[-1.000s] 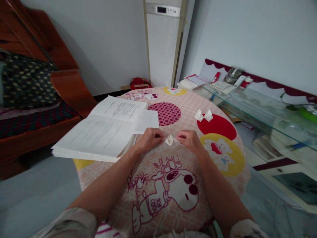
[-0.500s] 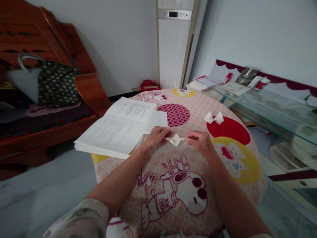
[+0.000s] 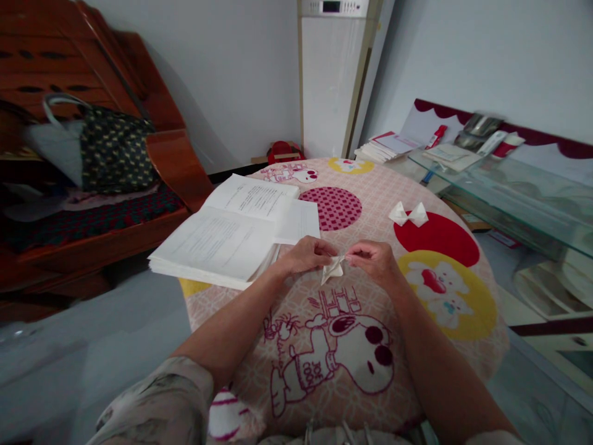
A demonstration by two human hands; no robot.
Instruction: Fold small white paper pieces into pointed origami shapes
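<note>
White folded paper (image 3: pixel 333 269), sharp-cornered, pinched between closed left fingers (image 3: pixel 325 247), right fingers (image 3: pixel 359 249).

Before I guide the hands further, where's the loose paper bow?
In the head view, the bow lies right of centre, overlapping the far-left edge of the red circle, beyond the right hand.

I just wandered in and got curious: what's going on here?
A person is handling a small piece of folded white paper with bare hands over a round table. The right hand pinches one end; the left hand has its fingers at the other side, their exact grip unclear. Farther back, a bow-shaped folded paper lies partly over the red circle on the tablecloth. An open book lies to the left.
</note>
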